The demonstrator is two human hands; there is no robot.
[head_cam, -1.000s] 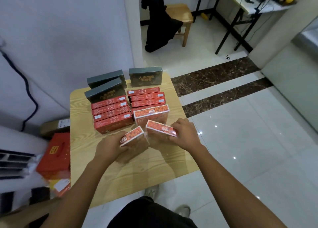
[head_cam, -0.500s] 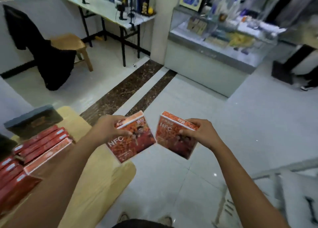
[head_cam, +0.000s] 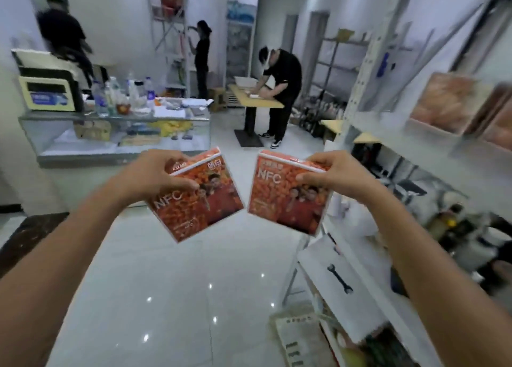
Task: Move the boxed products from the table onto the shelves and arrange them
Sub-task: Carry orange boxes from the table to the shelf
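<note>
Mid-carry, nothing from this load placed yet. Two boxed products in the air, one per hand: left hand [head_cam: 155, 174] clamps the left orange box [head_cam: 198, 197] by its top edge, thumb across the printed face, fingers wrapped over the top; right hand [head_cam: 329, 174] clamps the right orange box [head_cam: 286, 197] the same way, at its top right corner. Both boxes hang tilted, bottoms swung inward toward each other, close but not touching, out over bare white floor [head_cam: 171, 283]. Both show "NFC" and an orange fruit print, so same product, count two. Source table not in view, so cannot tell how much stock is left there; judged from the task, more trips probably needed. The shelf unit [head_cam: 360, 95] stands to the right, a white metal rack with several levels; blurred orange-brown boxes [head_cam: 443, 103] already sit on an upper level, at least two, maybe more, too smeared to count or to say if they are the same product. Lower levels hold mixed clutter and a white sheet with a wrench print [head_cam: 339, 278]. Remaining as judged: turn right, set both boxes on a shelf level, square them up with what is there, go back for more. Background: three other people, a glass counter [head_cam: 116, 145] with bottles, a second table [head_cam: 257, 100] where one person leans.
</note>
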